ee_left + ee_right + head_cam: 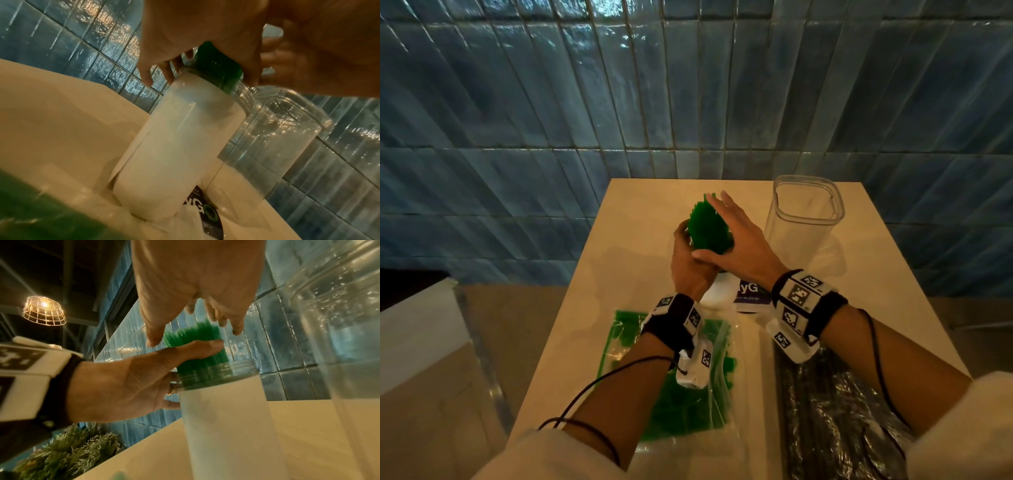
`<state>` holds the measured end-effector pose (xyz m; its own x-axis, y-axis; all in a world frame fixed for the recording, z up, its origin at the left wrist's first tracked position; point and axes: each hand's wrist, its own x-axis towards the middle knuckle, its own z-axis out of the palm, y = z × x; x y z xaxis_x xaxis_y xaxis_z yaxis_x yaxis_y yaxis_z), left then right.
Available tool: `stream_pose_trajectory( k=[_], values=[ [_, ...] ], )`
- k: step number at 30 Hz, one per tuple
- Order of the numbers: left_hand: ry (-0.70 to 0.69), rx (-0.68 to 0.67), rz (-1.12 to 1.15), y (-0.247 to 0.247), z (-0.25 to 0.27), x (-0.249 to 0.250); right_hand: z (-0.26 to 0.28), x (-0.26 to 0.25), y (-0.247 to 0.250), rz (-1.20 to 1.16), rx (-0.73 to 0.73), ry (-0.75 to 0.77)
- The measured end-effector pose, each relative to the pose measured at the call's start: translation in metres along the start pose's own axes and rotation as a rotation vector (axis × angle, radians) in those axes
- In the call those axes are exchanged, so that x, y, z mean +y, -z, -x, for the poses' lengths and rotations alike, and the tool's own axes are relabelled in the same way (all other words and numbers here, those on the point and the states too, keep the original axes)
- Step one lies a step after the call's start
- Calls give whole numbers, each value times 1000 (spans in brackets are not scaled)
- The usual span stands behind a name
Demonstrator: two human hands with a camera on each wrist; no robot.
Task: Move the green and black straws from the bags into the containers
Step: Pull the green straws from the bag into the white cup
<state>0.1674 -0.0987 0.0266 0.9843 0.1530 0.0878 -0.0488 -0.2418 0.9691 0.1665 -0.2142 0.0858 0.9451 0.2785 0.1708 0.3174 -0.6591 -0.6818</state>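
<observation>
A bundle of green straws (709,229) (195,337) (218,65) stands upright in a white-labelled jar (222,418) (180,146) at mid-table. My left hand (686,260) (123,382) curls round the bundle at the jar's mouth, thumb across the straws. My right hand (739,240) (195,280) lies against the bundle's right side with straight fingers. A clear empty container (804,212) (277,138) stands just right of the jar. A bag of green straws (688,394) lies near the front under my left wrist. A bag of black straws (835,411) lies under my right forearm.
The cream table (876,274) is small, and its back edge meets a blue tiled wall (585,102). A lower white surface (414,325) sits off the left side. Greenery (72,451) shows below the table's left edge. Cables run along both forearms.
</observation>
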Motion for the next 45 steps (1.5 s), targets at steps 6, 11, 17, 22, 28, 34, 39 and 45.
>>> stream_pose_trajectory(
  k=[6, 11, 17, 22, 28, 34, 39, 45],
  values=[
    [112, 109, -128, 20, 55, -9, 63, 14, -4, -124, 300, 85],
    [422, -332, -656, 17, 121, -45, 110, 28, -23, 168, -185, -200],
    [418, -571, -991, 18, 129, -66, 133, 29, -69, 130, -657, -191],
    [231, -548, -859, 34, 120, -66, 124, 43, -112, 151, -448, -91],
    [312, -459, -525, 44, 120, -63, 112, 54, -133, 239, -435, -154],
    [340, -390, -474, 44, 124, -59, 105, 52, -131, 266, -510, -206],
    [282, -372, -552, 41, 129, -57, 112, 49, -129, 264, -466, -210],
    [249, -393, -705, 40, 130, -52, 115, 41, -130, 359, -535, -210]
  ],
)
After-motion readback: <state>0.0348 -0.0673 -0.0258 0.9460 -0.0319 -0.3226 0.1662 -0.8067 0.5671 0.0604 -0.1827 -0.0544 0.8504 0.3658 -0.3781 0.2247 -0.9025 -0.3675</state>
